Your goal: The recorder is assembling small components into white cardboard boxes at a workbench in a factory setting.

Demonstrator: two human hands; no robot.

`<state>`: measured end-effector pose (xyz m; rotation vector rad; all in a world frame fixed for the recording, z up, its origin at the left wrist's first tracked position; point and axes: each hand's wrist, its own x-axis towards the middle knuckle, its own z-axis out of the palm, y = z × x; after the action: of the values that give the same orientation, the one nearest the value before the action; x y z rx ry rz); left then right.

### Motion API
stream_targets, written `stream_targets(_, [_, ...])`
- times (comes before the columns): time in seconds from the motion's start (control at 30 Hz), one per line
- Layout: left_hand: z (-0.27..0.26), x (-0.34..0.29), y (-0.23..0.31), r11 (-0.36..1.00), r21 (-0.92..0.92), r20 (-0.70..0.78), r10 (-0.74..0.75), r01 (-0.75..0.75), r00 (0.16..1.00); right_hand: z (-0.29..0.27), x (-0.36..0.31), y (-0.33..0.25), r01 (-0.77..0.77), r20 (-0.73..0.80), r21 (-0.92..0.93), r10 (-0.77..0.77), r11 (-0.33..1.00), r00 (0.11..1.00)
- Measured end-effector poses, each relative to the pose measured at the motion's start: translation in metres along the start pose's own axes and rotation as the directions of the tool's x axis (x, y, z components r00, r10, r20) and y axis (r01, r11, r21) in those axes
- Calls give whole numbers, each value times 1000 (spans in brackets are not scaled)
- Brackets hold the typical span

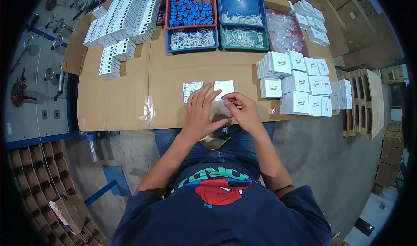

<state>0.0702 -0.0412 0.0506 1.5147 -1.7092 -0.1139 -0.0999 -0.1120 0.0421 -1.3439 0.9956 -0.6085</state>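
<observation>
On the cardboard near the front edge, my left hand has its fingers stretched and its thumb apart, with nothing visible gripped in it. Its fingertips reach over the gap between two flat white pieces. One is a white plate with small dark marks and openings; the other is a plain white square piece. My right hand is pinched beside the plain piece's near edge. What sits between its fingertips is too small to make out. A pale, shiny area shows between the hands.
Trays hold blue parts, white plugs and clear plastic pieces at the back. White boxed stacks stand at right; rows of white units fill the far left. Wooden pallets stand beyond the table's right side.
</observation>
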Motion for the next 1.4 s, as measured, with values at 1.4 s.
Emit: stream_targets(1.4, [5, -29, -23, 930, -253, 372, -161, 266, 914, -17, -18, -8, 449, 264, -319, -376, 835, 888])
